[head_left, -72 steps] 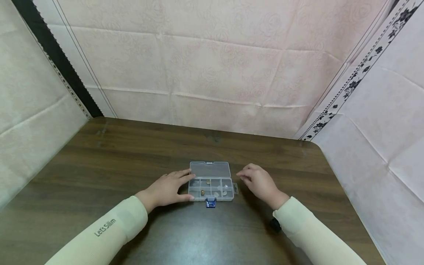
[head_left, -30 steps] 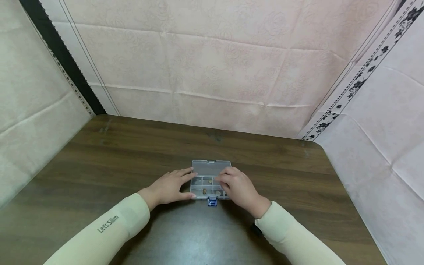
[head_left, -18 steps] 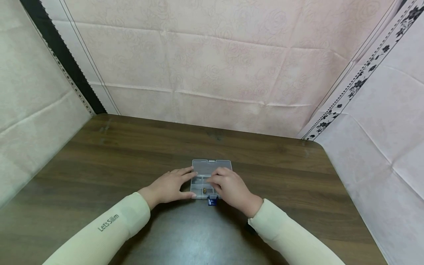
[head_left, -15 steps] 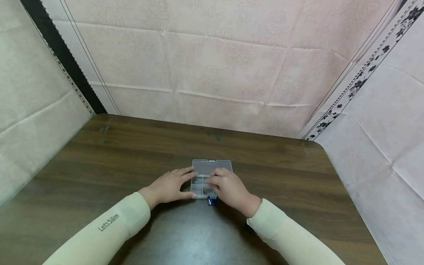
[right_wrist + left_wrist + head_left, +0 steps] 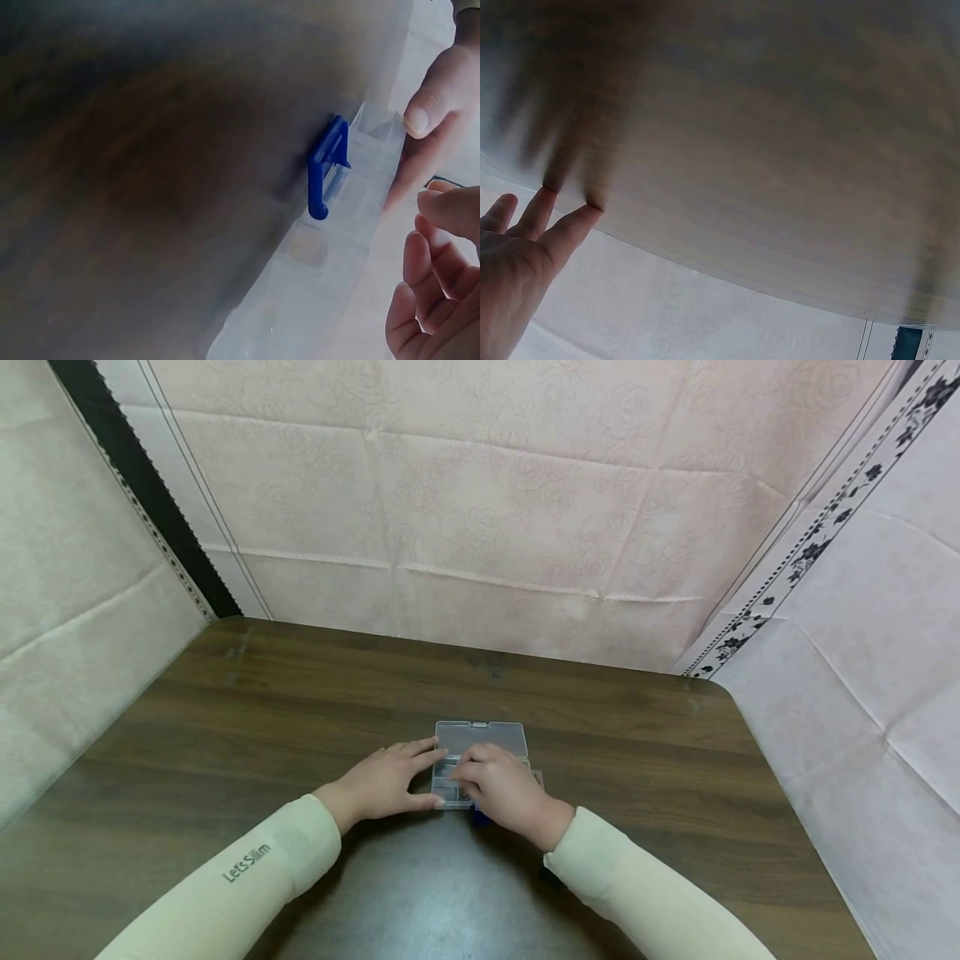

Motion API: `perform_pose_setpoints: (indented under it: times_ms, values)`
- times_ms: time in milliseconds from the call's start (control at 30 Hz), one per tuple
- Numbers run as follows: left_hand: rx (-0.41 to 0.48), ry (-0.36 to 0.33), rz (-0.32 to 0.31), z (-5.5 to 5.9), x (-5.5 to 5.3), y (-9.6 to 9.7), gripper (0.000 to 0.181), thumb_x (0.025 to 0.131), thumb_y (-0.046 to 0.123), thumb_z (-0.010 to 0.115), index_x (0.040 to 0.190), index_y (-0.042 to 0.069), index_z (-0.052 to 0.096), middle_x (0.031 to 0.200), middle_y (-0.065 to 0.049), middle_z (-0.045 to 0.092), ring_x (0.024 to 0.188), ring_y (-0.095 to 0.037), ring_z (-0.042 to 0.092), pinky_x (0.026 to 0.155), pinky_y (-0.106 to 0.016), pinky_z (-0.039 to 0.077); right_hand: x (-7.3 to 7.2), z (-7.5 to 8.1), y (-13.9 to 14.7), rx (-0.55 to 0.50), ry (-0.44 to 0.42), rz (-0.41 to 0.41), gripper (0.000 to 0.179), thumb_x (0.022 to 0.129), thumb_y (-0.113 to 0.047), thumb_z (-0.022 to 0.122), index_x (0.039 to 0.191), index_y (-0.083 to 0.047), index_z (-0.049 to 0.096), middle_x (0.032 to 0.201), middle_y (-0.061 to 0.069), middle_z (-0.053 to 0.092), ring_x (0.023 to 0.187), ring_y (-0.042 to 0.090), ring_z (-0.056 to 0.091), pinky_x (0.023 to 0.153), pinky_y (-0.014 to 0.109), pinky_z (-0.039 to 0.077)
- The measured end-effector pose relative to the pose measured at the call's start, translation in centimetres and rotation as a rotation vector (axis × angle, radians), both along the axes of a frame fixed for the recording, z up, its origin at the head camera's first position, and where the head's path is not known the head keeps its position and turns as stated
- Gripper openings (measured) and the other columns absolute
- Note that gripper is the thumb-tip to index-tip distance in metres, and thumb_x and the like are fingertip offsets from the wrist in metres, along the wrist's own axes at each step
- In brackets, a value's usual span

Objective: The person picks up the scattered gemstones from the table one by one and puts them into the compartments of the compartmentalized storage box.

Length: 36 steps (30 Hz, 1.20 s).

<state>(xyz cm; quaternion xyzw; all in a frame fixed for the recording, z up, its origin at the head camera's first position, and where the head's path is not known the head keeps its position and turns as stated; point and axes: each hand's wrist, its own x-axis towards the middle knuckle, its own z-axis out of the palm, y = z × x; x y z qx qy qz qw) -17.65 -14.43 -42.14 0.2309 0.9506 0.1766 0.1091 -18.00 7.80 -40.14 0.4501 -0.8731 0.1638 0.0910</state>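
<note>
A clear plastic compartment box (image 5: pixel 445 793) lies on the table in the head view, its lid (image 5: pixel 480 737) laid back on the far side. My left hand (image 5: pixel 382 783) rests at the box's left edge, fingers spread and thumb at the near corner. Over the compartments is my right hand (image 5: pixel 498 787), thumb and index finger brought together. In the right wrist view a small thin dark-edged piece (image 5: pixel 446 181) shows at those fingertips; I cannot tell its kind. The blue latch (image 5: pixel 328 169) hangs at the box's near side. Most compartments are hidden under my right hand.
The brown wood-grain table (image 5: pixel 315 693) reaches to pale patterned cloth (image 5: pixel 487 527) hung at the back and both sides. A clear tab (image 5: pixel 537 777) sticks out at the box's right end.
My right hand has come in from right of the box and moved left across it, now covering the gold-coloured pieces seen earlier. My left hand stays at the box's edge.
</note>
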Motion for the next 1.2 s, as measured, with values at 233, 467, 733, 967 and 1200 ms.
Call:
perform_pose_setpoints:
  times_ms: [233, 467, 733, 967, 1200]
  values:
    - [0.005, 0.001, -0.004, 0.02, 0.03, 0.06, 0.08, 0.087, 0.065, 0.056, 0.15, 0.02, 0.037, 0.158, -0.005, 0.027, 0.141, -0.036, 0.03, 0.106, -0.064, 0.028, 0.04, 0.03, -0.4, 0.03, 0.003, 0.015, 0.015, 0.09, -0.009, 0.068, 0.103, -0.012, 0.076, 0.098, 0.0, 0.066, 0.09, 0.014, 0.061, 0.081, 0.029, 0.052]
    - [0.005, -0.004, -0.006, 0.01, 0.07, 0.19, 0.08, 0.087, 0.064, 0.057, 0.151, 0.021, 0.036, 0.158, -0.005, 0.026, 0.141, -0.036, 0.03, 0.106, -0.064, 0.027, 0.02, -0.04, -0.63, 0.04, -0.016, 0.023, 0.015, 0.09, -0.009, 0.068, 0.103, -0.012, 0.076, 0.098, -0.001, 0.067, 0.09, 0.014, 0.061, 0.081, 0.027, 0.052]
    - [0.011, -0.005, -0.015, -0.03, 0.03, 0.4, 0.08, 0.087, 0.064, 0.056, 0.151, 0.021, 0.036, 0.159, -0.005, 0.025, 0.141, -0.037, 0.029, 0.106, -0.064, 0.026, 0.01, -0.15, -0.84, 0.036, -0.044, 0.033, 0.014, 0.091, -0.009, 0.068, 0.102, -0.012, 0.076, 0.097, -0.001, 0.067, 0.09, 0.014, 0.061, 0.081, 0.027, 0.051]
    - [0.004, -0.007, -0.013, -0.03, 0.07, 0.7, 0.079, 0.087, 0.063, 0.057, 0.151, 0.022, 0.036, 0.159, -0.004, 0.025, 0.141, -0.037, 0.028, 0.106, -0.064, 0.027, 0.0, -0.35, -0.73, 0.059, -0.039, 0.017, 0.015, 0.091, -0.014, 0.068, 0.105, -0.014, 0.075, 0.101, -0.001, 0.067, 0.092, 0.014, 0.06, 0.083, 0.029, 0.051]
    - [0.008, -0.003, -0.007, -0.14, 0.24, 0.7, 0.078, 0.088, 0.062, 0.057, 0.151, 0.023, 0.035, 0.158, -0.006, 0.027, 0.14, -0.038, 0.03, 0.106, -0.065, 0.028, 0.35, -0.29, -0.54, 0.084, -0.003, -0.032, 0.036, 0.088, -0.025, 0.072, 0.124, -0.018, 0.068, 0.129, 0.002, 0.059, 0.122, 0.021, 0.051, 0.1, 0.045, 0.043]
